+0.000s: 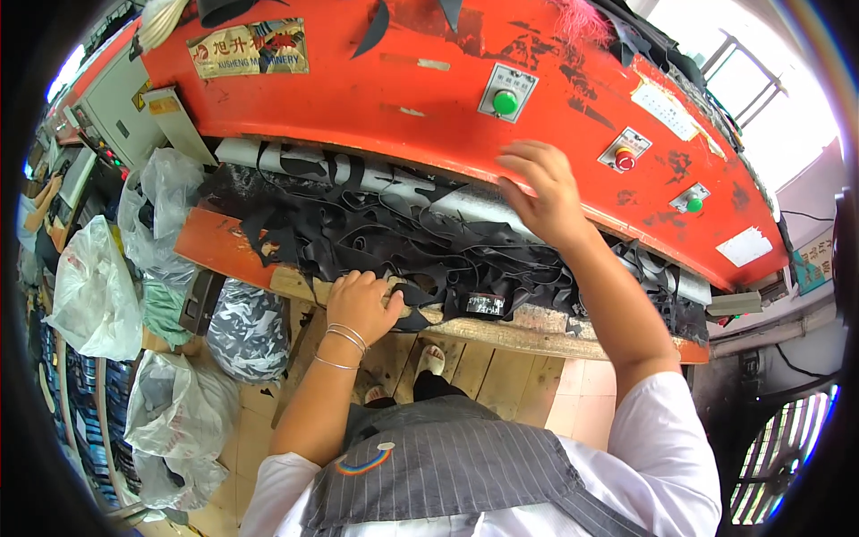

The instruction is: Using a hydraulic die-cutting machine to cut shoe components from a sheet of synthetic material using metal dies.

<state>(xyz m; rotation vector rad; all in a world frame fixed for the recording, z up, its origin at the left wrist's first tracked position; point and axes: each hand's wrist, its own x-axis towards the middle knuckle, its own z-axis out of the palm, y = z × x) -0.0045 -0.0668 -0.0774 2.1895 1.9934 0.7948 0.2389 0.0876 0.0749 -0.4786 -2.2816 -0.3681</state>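
My left hand [361, 302] rests on the near wooden edge [510, 337] of the machine bed, beside a tangle of black sheet scraps [376, 224]. Its fingers lie forward over the edge and the thumb is apart; what is under the palm is hidden. Raised above the scraps, my right hand [543, 192] has its fingers apart and holds nothing. It hovers in front of the red machine beam [358, 94], below a green push button [505, 102]. A dark ring-shaped piece with a pale, scuffed face [486, 304] lies near the front edge, right of my left hand.
A red stop button [625, 159] and another green button [693, 204] sit farther right on the beam. Plastic bags [97, 291] and a stuffed bag of scraps [249, 331] stand at the left. A wooden platform [501, 380] is under my feet.
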